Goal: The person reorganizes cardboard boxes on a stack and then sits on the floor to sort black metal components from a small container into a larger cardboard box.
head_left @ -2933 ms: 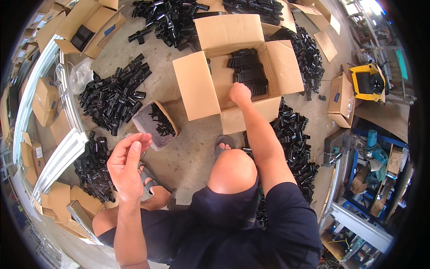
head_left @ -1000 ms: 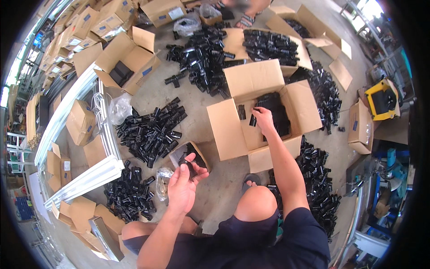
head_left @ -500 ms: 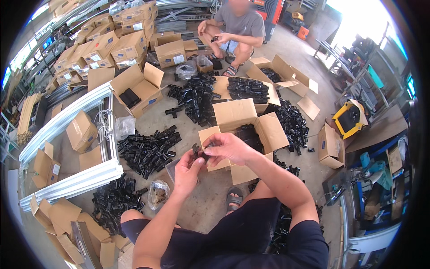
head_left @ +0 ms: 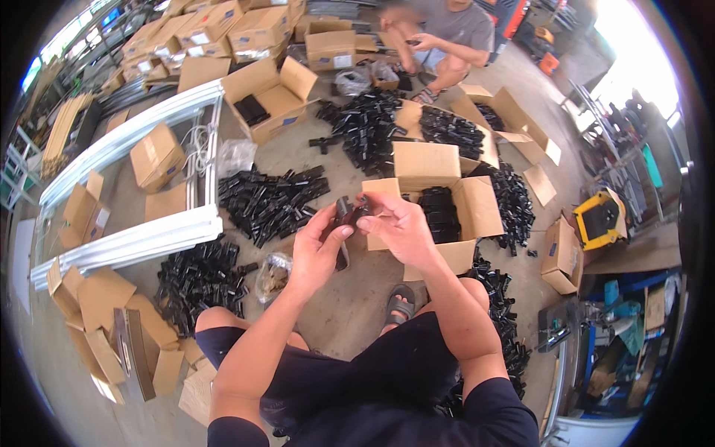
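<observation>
Between my two hands is a small dark fitting (head_left: pixel 347 214) with a short tube-like end; my fingers cover much of it. My left hand (head_left: pixel 317 252) grips it from the left, thumb raised along its side. From the right, the thumb and fingers of my right hand (head_left: pixel 402 228) pinch its other end. Just beyond my right hand stands an open cardboard box (head_left: pixel 480 208) with rows of black fittings (head_left: pixel 439 214) in it. Beyond my left hand, a pile of similar black pieces (head_left: pixel 268 201) lies on the floor.
Further piles of black fittings (head_left: pixel 201 283) surround me. A clear bag (head_left: pixel 274 277) lies by my left knee. White metal profiles (head_left: pixel 141 249) stretch along the left. Across from me a person (head_left: pixel 454 45) squats, holding something small. A yellow-framed item (head_left: pixel 599 221) stands right.
The view has swung, so the surroundings sit further right in the picture. My right hand has turned from over the fitting to its right side; both hands still hold it.
</observation>
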Motion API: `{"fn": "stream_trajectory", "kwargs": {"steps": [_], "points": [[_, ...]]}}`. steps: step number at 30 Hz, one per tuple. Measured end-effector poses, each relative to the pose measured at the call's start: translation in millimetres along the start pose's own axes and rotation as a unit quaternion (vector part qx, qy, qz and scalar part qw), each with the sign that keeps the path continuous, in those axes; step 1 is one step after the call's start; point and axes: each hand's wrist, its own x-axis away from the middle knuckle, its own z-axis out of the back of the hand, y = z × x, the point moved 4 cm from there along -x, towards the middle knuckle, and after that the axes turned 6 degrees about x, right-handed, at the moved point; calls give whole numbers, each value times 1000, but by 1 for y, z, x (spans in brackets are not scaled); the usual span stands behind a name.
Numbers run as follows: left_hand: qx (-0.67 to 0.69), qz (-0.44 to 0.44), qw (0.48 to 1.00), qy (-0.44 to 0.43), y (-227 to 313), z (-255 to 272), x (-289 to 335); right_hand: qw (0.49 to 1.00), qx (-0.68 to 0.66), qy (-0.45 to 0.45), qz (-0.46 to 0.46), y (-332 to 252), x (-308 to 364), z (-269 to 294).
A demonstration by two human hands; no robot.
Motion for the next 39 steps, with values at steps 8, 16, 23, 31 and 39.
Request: {"fn": "stream_trajectory", "kwargs": {"steps": [8,16,23,31,39], "points": [[-34,24,999,-28,8,-4,-6,998,58,10,19,19,-18,5],[-6,82,996,38,-16,-11,-1,987,81,78,-111,30,-6,3],[2,73,997,32,-7,-13,-7,984,-116,-6,-137,35,-3,12],[-56,62,996,-25,-1,-6,-8,1000,16,-7,14,26,-5,13],[-98,30,993,-58,11,-10,-8,992,87,15,85,20,-3,12]]}}
